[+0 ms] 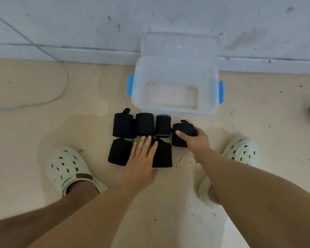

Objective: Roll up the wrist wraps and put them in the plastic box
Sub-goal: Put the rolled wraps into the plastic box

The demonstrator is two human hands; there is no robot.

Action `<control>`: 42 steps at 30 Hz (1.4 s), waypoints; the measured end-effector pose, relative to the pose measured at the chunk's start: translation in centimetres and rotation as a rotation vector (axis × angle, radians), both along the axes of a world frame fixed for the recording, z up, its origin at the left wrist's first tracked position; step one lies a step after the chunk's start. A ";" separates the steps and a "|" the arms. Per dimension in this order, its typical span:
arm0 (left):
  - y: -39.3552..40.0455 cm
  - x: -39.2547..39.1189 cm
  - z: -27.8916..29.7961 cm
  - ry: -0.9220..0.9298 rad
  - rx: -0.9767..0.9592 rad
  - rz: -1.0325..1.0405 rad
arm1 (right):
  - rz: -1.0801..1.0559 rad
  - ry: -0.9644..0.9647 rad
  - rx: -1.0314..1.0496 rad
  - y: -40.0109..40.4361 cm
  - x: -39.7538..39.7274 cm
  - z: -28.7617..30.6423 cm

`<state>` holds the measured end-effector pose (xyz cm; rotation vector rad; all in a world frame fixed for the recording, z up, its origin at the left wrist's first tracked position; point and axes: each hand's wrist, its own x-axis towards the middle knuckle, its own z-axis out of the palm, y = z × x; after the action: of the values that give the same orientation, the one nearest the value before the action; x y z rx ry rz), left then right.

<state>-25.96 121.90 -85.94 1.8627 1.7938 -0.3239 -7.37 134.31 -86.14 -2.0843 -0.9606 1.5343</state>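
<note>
- Right now you have the rolled wrist wraps (144, 123) lined up on the floor (43, 122) in two rows just in front of the plastic box (175, 106), which looks like a staging move: everything rolled and near the box for a short carry.
- Your plastic box sits open against the wall (97, 24), its lid (179, 43) leaning upright behind it and the blue latches (130, 85) swung out at each side. Nothing shows inside it, so I judge the loading has not started.
- Your right hand (195, 138) wraps around the black roll (182, 134) at the right end of the group, fingers over its top and far side, thumb on the near face. That grip is clamped on the roll, which still touches the floor or sits just above it; you cannot tell which from here.
- Your left hand (141, 158) lies flat with fingers straight and spread, pressing the olive-green wrap (137, 141) in the middle of the near row. That grip is apart, holding nothing, and probably keeps the neighbours from unrolling or shifting.
- Your pale clogs (68, 169) stand on either side of the rolls, so you are bent over them, close to the work.
- Next, the held roll probably goes forward over the box rim.
</note>
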 end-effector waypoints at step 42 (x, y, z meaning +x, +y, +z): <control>13.8 -7.0 0.7 -0.163 0.596 -0.246 | 1.053 -0.093 0.517 0.3 4.1 1.6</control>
<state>-32.91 135.65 -85.26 2.4387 1.6625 0.3100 -3.26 134.58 -84.55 -1.2915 -2.4140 1.3143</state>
